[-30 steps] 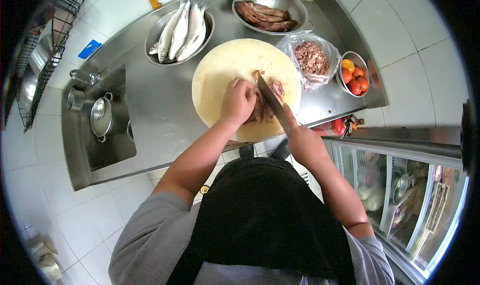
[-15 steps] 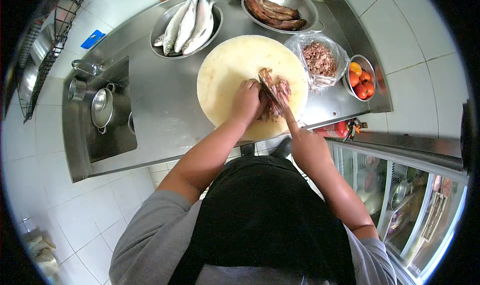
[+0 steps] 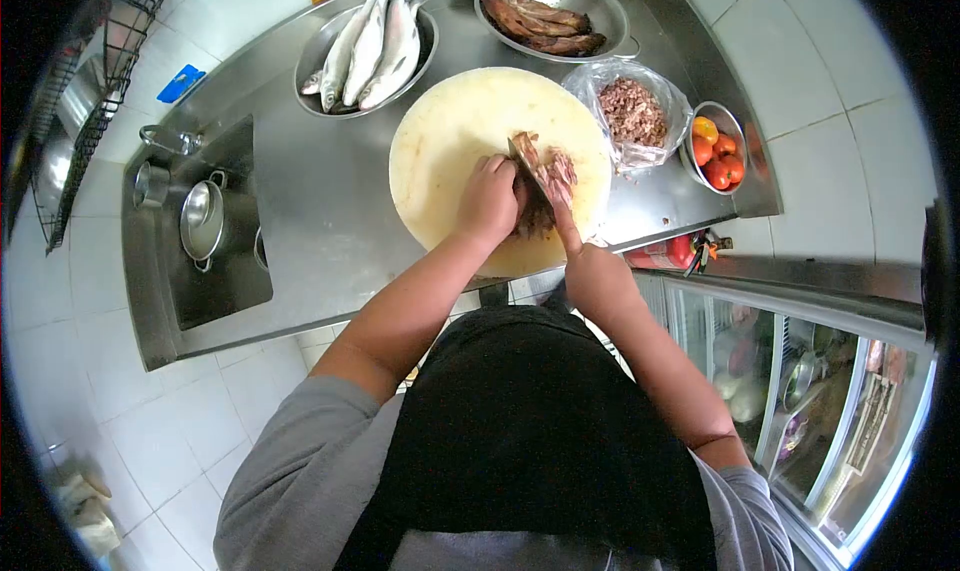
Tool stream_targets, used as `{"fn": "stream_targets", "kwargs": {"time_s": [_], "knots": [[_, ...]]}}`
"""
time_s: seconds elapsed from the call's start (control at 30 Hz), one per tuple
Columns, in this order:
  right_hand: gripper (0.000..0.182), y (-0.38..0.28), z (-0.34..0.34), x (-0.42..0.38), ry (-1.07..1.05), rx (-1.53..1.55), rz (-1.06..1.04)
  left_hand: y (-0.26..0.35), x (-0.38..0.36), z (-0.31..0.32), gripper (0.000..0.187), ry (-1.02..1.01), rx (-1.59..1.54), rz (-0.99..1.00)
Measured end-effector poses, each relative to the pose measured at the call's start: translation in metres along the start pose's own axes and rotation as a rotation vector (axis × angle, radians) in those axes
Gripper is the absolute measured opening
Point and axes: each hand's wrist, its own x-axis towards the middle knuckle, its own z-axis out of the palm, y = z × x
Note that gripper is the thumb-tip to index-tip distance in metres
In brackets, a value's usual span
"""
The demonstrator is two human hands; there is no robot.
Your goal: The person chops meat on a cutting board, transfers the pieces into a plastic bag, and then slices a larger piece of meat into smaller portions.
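My right hand (image 3: 600,286) is wrapped around the handle of a knife (image 3: 527,169), its index finger stretched along the top of the blade. The blade lies across strips of cut smoked meat (image 3: 556,171) on a round, pale yellow chopping board (image 3: 440,111). Just left of the blade, my left hand (image 3: 489,199) has its fingers curled down on the meat, holding it against the board. Those fingers partly hide the piece beneath them. Reddish slices lie on the right side of the blade.
Behind the board stand a bowl of whole fish (image 3: 367,51) and a colander (image 3: 612,6) with long brown meat pieces (image 3: 545,26). To the right are a plastic bag of chopped meat (image 3: 632,111) and a bowl of tomatoes (image 3: 718,156). A sink (image 3: 235,286) is at left, a glass-fronted fridge (image 3: 800,371) at right.
The knife blade has shifted slightly and shows more of its flat side. Both hands stay in nearly the same place on the board, while the whole view has moved a little.
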Motion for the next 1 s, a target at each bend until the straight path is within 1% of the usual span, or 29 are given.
{"fn": "stream_targets", "kwargs": {"time_s": [0.03, 0.1, 0.13, 0.23, 0.3, 0.37, 0.43, 0.47, 0.5, 0.53, 0.63, 0.7, 0.77, 0.83, 0.9, 0.93, 1.0], "knots": [[0.090, 0.001, -0.003, -0.005, 0.007, 0.001, 0.003, 0.001, 0.000, 0.000, 0.012, -0.029, -0.013, -0.009], [0.089, 0.005, -0.010, -0.020, -0.115, 0.055, 0.048, 0.002, 0.002, -0.001, 0.012, -0.015, -0.024, 0.012], [0.089, 0.006, -0.008, -0.025, -0.115, 0.052, 0.042, 0.001, 0.001, -0.002, 0.011, -0.006, -0.033, 0.022], [0.089, 0.009, 0.006, -0.028, -0.074, 0.047, 0.054, 0.002, -0.001, 0.000, 0.010, 0.039, -0.010, 0.036], [0.089, 0.009, 0.012, -0.006, 0.065, -0.033, -0.014, 0.002, -0.001, 0.000, 0.011, 0.026, -0.025, 0.025], [0.088, 0.012, 0.001, 0.001, 0.100, -0.002, -0.039, 0.001, 0.001, -0.002, 0.012, 0.011, -0.039, 0.022], [0.087, 0.010, -0.018, -0.005, 0.128, 0.019, -0.072, 0.000, -0.002, -0.005, 0.016, -0.036, -0.135, -0.075], [0.086, 0.003, -0.032, -0.014, 0.081, -0.003, -0.040, -0.001, -0.004, -0.006, 0.016, -0.036, -0.135, -0.073], [0.085, -0.002, -0.039, -0.019, 0.032, -0.026, -0.008, -0.001, -0.008, -0.007, 0.018, 0.032, -0.098, -0.032], [0.085, -0.004, -0.039, -0.019, 0.032, -0.026, -0.008, -0.001, -0.010, -0.008, 0.019, 0.100, -0.060, 0.007], [0.085, -0.008, -0.032, -0.018, 0.055, -0.027, -0.026, 0.006, -0.017, -0.008, 0.019, 0.048, -0.057, 0.022], [0.087, -0.010, -0.020, -0.009, 0.071, -0.016, -0.035, -0.002, -0.014, 0.000, 0.019, 0.046, -0.046, 0.022], [0.086, -0.011, -0.022, -0.016, 0.056, -0.064, -0.035, -0.009, -0.014, 0.007, 0.020, 0.048, -0.030, 0.013], [0.085, -0.016, -0.032, -0.024, 0.046, -0.108, -0.040, -0.010, -0.013, 0.008, 0.023, -0.022, 0.020, 0.011], [0.084, -0.017, -0.043, -0.033, -0.073, -0.192, -0.005, -0.010, -0.015, 0.007, 0.023, -0.003, 0.027, 0.017], [0.084, -0.015, -0.038, -0.029, -0.076, -0.195, -0.005, -0.008, -0.015, 0.007, 0.023, 0.016, 0.029, 0.031], [0.083, -0.007, -0.018, -0.014, 0.064, -0.132, -0.074, -0.003, -0.015, 0.003, 0.023, 0.012, 0.022, 0.015]]}}
